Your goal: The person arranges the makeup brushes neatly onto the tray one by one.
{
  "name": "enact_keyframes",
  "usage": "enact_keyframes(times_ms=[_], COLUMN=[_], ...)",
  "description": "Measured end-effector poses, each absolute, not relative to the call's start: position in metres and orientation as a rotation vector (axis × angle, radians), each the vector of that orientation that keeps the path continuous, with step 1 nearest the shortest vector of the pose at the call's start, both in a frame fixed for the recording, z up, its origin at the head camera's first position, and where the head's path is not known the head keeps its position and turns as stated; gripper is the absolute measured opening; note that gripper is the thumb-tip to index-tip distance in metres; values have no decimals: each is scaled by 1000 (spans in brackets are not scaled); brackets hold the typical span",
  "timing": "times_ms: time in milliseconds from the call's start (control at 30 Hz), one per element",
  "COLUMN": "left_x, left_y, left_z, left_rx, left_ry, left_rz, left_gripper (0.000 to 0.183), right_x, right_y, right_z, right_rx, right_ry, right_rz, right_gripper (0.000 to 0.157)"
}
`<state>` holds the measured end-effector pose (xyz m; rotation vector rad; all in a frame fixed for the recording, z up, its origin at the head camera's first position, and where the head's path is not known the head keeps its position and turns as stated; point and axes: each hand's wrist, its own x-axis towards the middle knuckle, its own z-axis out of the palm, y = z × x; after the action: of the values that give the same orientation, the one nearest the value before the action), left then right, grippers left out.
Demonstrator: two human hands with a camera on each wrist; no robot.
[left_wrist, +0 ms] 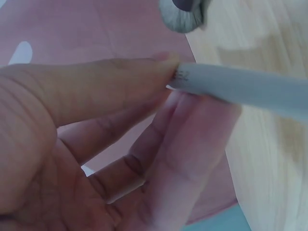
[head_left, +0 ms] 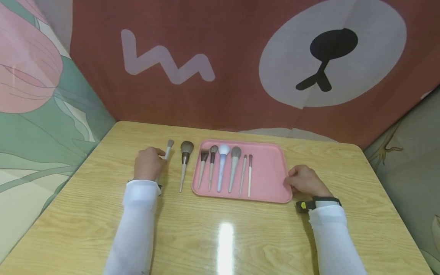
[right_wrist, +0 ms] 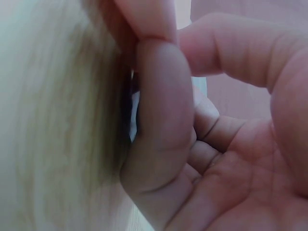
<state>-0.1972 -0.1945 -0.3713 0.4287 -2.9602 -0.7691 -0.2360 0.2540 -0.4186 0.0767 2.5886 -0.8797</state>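
Observation:
A small makeup brush (head_left: pixel 169 148) with a pale handle and grey bristles is pinched by my left hand (head_left: pixel 148 164), left of the tray. In the left wrist view, thumb and fingertips hold its light handle (left_wrist: pixel 250 87). Between that hand and the tray lies a big fluffy makeup brush (head_left: pixel 185 158), bristles toward the wall. The pink tray (head_left: pixel 269 172) bears several brushes side by side on its left and middle part, among them a lilac one with white bristles (head_left: pixel 222 164). My right hand (head_left: pixel 305 180) grips the tray's right rim between thumb and fingers.
The wooden table (head_left: pixel 192 236) runs up to a brown wall cloth (head_left: pixel 233 103) with a bear face. A flowered cloth (head_left: pixel 41 133) hangs on the left side. The tray's right part shows bare pink surface.

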Motion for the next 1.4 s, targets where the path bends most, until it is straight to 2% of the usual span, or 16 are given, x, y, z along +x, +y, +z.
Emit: enact_keyframes(times_ms=[533, 933, 1300, 1400], left_x=[-200, -216, -220, -221], left_y=[-154, -92, -57, -49], left_z=[-374, -375, -378, -379], left_rx=[359, 160, 111, 89], left_ry=[-2975, -2987, -3021, -3020], left_rz=[-856, -930, -927, -931], left_gripper=[37, 14, 7, 19], right_x=[-234, -235, -235, -235], right_y=[250, 254, 254, 254], right_z=[-417, -418, -418, -418], right_rx=[41, 90, 98, 101], right_ry=[2611, 2611, 2603, 2600], right_rz=[-914, -910, -903, -903], right_gripper=[28, 26, 28, 28])
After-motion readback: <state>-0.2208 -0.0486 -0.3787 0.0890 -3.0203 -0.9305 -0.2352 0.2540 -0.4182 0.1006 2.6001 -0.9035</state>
